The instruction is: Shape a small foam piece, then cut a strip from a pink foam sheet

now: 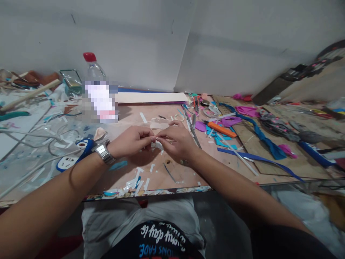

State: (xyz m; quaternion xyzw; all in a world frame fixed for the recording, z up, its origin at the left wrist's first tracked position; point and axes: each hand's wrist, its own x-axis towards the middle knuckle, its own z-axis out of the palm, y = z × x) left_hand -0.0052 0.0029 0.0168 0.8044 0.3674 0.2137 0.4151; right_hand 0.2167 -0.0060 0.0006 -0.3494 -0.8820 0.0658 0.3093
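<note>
My left hand (132, 141), with a metal watch (104, 151) on its wrist, pinches with thumb and forefinger at the middle of the bench. My right hand (178, 141) meets it there, fingertips almost touching the left ones. Between and just below the fingertips shows a small, thin white strip (158, 144), mostly hidden by the fingers; its material I cannot make out. Right behind the hands lies a pale, torn-edged piece (159, 123) on the wooden bench top (129, 117). Beside it is a roll of tape (179, 117).
A red-capped bottle (94, 72) stands back left. A blue and white power strip (70, 158) with cables lies left. On the right are an orange utility knife (221, 129), blue ribbon (265, 166) and coloured scraps. White offcuts (134, 180) lie near the front edge.
</note>
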